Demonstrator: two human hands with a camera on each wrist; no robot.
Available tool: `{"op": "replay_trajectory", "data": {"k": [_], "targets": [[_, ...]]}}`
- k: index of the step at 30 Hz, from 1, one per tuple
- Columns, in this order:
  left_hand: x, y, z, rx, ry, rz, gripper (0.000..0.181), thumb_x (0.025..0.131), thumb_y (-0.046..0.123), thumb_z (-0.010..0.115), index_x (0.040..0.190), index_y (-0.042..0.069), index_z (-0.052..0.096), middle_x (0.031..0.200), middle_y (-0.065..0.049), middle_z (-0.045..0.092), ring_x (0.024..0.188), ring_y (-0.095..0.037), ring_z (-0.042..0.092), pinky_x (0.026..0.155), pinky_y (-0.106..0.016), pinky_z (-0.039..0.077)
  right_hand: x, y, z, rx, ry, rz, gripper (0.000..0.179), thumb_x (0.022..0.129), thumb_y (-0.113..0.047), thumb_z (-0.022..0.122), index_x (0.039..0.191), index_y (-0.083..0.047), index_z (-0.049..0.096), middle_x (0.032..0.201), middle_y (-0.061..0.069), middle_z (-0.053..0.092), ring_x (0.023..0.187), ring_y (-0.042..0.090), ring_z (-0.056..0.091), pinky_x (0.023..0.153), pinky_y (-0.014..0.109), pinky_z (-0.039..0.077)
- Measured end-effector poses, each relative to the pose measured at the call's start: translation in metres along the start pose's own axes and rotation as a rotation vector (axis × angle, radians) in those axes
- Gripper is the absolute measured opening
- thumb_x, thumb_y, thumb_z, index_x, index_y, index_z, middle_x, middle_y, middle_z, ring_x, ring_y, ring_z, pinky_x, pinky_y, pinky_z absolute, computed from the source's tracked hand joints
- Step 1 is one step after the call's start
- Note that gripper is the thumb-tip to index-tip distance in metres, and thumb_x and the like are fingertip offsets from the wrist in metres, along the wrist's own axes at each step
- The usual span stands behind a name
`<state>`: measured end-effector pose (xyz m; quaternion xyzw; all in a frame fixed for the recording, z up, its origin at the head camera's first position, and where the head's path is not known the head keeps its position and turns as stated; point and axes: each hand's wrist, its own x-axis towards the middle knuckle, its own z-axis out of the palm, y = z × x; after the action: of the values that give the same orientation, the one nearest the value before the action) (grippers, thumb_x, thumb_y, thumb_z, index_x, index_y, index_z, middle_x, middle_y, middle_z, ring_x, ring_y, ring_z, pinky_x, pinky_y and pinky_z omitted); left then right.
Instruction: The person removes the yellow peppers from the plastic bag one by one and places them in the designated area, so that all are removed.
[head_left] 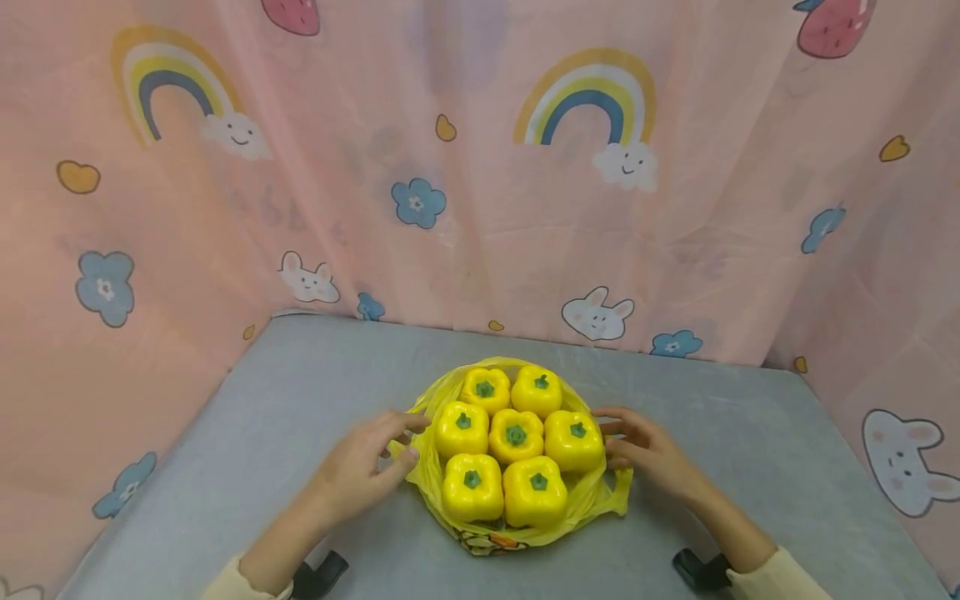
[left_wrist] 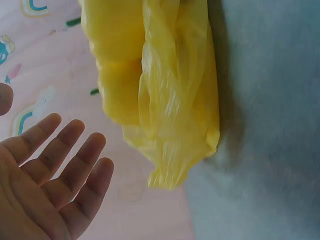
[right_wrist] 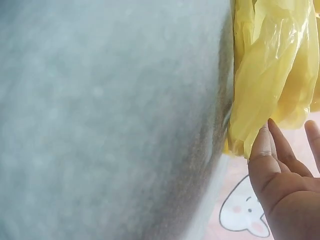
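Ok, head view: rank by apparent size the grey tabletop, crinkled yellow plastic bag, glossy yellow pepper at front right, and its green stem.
1. Grey tabletop
2. Crinkled yellow plastic bag
3. Glossy yellow front-right pepper
4. Green stem

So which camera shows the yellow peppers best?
The head view: it looks down on all seven yellow peppers, green stems included. The left wrist view catches only a couple side-on, partly behind the yellow bag; the right wrist view shows bag, with any peppers hard to make out.
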<state>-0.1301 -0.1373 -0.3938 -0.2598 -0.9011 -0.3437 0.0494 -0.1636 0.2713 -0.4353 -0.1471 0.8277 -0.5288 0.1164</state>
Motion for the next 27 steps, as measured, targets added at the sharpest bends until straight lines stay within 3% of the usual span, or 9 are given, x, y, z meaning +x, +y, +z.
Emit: {"op": "replay_trajectory", "data": {"k": [5,17,27], "targets": [[-0.002,0.005,0.009,-0.014,-0.045,-0.009,0.036,0.093,0.030,0.060,0.127,0.018,0.058,0.122,0.005,0.063,0.099,-0.013,0.062,0.075,-0.025,0.054,0.002,0.000,0.002,-0.016,0.010,0.030,0.046,0.097,-0.020,0.056,0.139,-0.007,0.044,0.129,0.030,0.053,0.103,0.029,0.063,0.077,0.034,0.059],[-0.004,0.007,0.023,-0.051,-0.093,-0.030,0.038,0.092,0.034,0.061,0.126,0.019,0.059,0.121,0.006,0.063,0.094,-0.009,0.063,0.073,-0.026,0.055,0.004,0.007,0.003,-0.037,0.032,-0.012,0.043,0.091,-0.009,0.059,0.132,-0.001,0.049,0.117,0.025,0.059,0.088,0.010,0.064,0.070,0.030,0.059],[-0.006,0.013,0.030,-0.113,-0.102,-0.006,0.060,0.074,0.040,0.079,0.128,0.022,0.057,0.123,0.012,0.060,0.097,-0.006,0.059,0.081,-0.026,0.055,0.005,0.008,0.002,-0.020,0.023,0.005,0.042,0.089,-0.007,0.060,0.130,0.000,0.050,0.116,0.024,0.058,0.085,0.012,0.064,0.069,0.032,0.059]]}}
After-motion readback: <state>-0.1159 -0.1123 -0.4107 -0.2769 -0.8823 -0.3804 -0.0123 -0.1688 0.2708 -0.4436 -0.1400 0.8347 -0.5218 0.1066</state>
